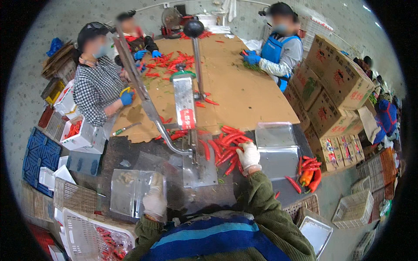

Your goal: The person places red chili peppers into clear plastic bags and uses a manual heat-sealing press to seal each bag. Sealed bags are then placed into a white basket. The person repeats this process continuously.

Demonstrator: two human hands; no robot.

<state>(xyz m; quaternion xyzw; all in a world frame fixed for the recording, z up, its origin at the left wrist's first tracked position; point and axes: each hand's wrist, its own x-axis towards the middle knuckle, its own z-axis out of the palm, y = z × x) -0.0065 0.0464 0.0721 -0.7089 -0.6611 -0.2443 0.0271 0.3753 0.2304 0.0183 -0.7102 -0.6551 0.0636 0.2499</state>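
My left hand, in a white glove, lies on a clear plastic bag at the left of the dark table front; whether it grips the bag cannot be told. My right hand, also gloved, touches the right edge of a pile of red chili peppers; whether its fingers close on one is unclear. Between my hands stands a metal lever device with a long handle. Clear plastic bags lie stacked right of my right hand. More red and orange peppers sit at the table's right corner.
Cardboard covers the far table, with red peppers on it. Workers in blue gloves stand left and right. A knife lies at the cardboard's left edge. Cartons are stacked at right; a white plastic basket holds bagged peppers at lower left.
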